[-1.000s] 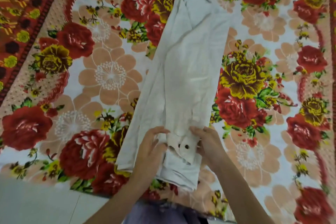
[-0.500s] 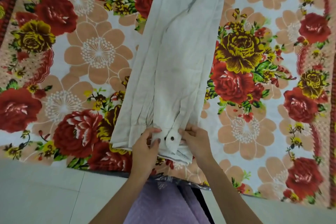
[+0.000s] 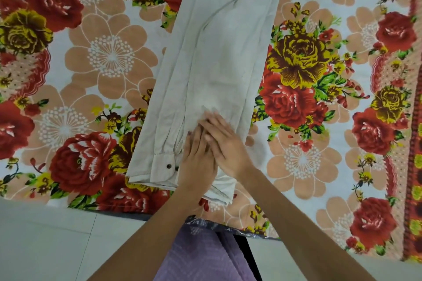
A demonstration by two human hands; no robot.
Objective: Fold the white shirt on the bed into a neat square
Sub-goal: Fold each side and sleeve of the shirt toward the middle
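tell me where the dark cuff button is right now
In the head view, the button sits on the shirt's near-left cuff, just left of the left hand.

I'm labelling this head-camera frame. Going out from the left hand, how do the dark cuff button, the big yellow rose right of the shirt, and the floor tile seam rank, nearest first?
Measured from the left hand, which lies flat on the shirt:
1. Cuff button, just to its left on the shirt's near end.
2. Floor tile seam, below and left, off the bed.
3. Yellow rose, up and right on the bedspread.
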